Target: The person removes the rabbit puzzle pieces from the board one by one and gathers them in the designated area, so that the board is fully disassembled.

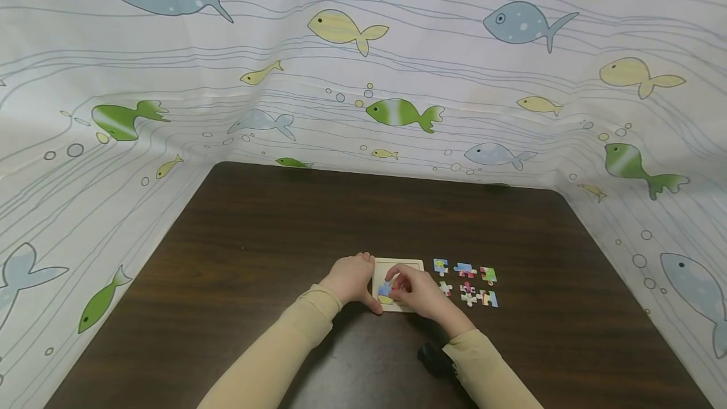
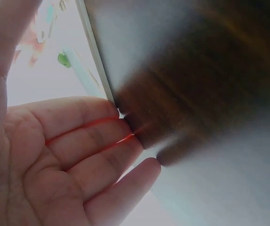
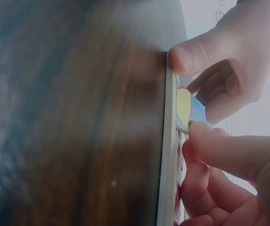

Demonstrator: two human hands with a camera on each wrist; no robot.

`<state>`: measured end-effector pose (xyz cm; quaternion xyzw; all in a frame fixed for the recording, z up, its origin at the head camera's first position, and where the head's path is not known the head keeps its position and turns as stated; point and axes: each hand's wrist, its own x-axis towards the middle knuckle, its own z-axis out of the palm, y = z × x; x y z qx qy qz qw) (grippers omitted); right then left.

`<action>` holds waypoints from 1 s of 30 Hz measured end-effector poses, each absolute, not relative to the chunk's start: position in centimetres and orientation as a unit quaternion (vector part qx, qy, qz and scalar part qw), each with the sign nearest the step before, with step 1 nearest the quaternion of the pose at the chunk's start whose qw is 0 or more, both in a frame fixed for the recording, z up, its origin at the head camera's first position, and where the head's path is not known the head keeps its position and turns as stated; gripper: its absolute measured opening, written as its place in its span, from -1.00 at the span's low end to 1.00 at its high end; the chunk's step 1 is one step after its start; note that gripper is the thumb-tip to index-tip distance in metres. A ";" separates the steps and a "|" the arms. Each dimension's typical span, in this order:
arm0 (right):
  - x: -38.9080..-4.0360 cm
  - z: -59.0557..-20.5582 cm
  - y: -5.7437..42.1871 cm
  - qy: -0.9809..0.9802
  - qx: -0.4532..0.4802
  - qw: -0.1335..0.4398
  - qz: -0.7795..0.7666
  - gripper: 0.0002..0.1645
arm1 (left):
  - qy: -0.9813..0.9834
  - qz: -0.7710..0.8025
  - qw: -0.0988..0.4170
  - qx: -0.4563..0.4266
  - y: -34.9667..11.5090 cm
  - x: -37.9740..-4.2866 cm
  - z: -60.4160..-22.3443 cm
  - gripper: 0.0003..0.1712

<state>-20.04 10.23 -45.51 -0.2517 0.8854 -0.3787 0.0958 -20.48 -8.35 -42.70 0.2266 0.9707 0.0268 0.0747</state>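
A pale wooden puzzle tray (image 1: 400, 260) lies on the table in the head view. My left hand (image 1: 351, 279) grips its left side, fingers at the far corner and thumb at the near one; the left wrist view shows those fingers (image 2: 97, 155) nearly straight, tips at the tray's edge. Over the tray, my right hand (image 1: 417, 292) pinches a small jigsaw piece, mostly covered by the fingertips. A blue and yellow jigsaw piece (image 3: 184, 104) shows beside the right thumb in the right wrist view. Whether it is the pinched piece or one lying in the tray is unclear.
Several loose jigsaw pieces (image 1: 464, 270) lie in two rough rows right of the tray, near my right hand. A dark wooden table (image 1: 284, 226) carries everything. A white curtain (image 1: 341, 81) printed with fish surrounds its back and sides.
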 end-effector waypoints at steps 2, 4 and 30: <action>-20.1 -45.5 10.2 0.885 -0.254 0.092 -0.380 -0.77 | 0.971 0.027 0.073 0.227 -8.4 -20.5 -42.7 0.27; -20.1 -45.5 10.2 0.884 -0.255 0.090 -0.382 -0.79 | 0.971 0.024 0.071 0.228 -8.4 -20.4 -42.7 0.27; -18.8 -44.4 13.3 0.891 -0.179 0.069 -0.412 -0.74 | 0.970 0.020 0.079 0.228 -8.4 -20.3 -42.9 0.27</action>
